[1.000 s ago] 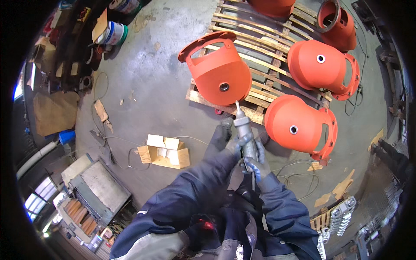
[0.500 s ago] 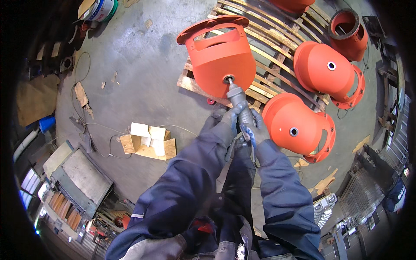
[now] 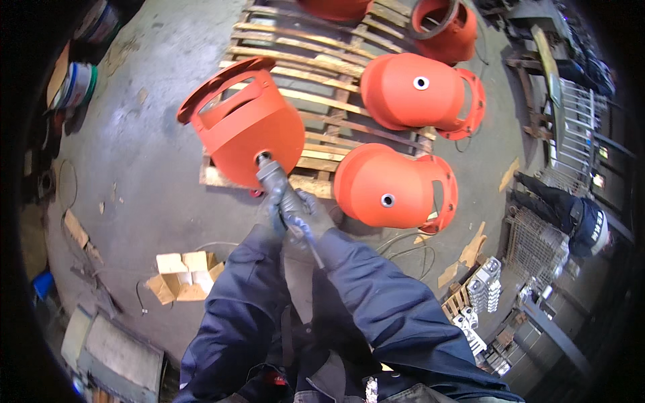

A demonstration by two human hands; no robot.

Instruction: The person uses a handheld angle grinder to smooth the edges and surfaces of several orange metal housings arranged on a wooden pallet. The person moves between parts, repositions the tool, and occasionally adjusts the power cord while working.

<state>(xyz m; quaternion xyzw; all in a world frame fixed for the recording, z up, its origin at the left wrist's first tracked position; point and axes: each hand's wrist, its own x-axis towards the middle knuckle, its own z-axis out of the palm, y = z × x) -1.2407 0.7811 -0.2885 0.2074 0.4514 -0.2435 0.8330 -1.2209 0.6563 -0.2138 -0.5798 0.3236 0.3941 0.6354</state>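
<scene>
Both gloved hands grip a grey straight grinder (image 3: 274, 178), whose front end sits at the round hole of an orange-red cast housing (image 3: 248, 134). My left hand (image 3: 274, 209) wraps the body on its left side. Behind it, my right hand (image 3: 313, 215) closes around the rear part, from which a thin cord or hose hangs toward me. The tip of the tool inside the hole is hidden. This housing has a slotted opening and a flange at its far end, and it rests on the near left corner of a wooden pallet (image 3: 316, 74).
Two similar housings, one nearer (image 3: 376, 181) and one farther (image 3: 410, 101), lie to the right. An upright red part (image 3: 443, 33) stands at the far right. An open cardboard box (image 3: 185, 275) is on the floor at left. Cables loop across the floor. Another person (image 3: 578, 218) is at right.
My view has turned to the right, so the housings and pallet sit farther left in the picture. The grinder stays at the same hole, gripped by both hands. A person now shows at right.
</scene>
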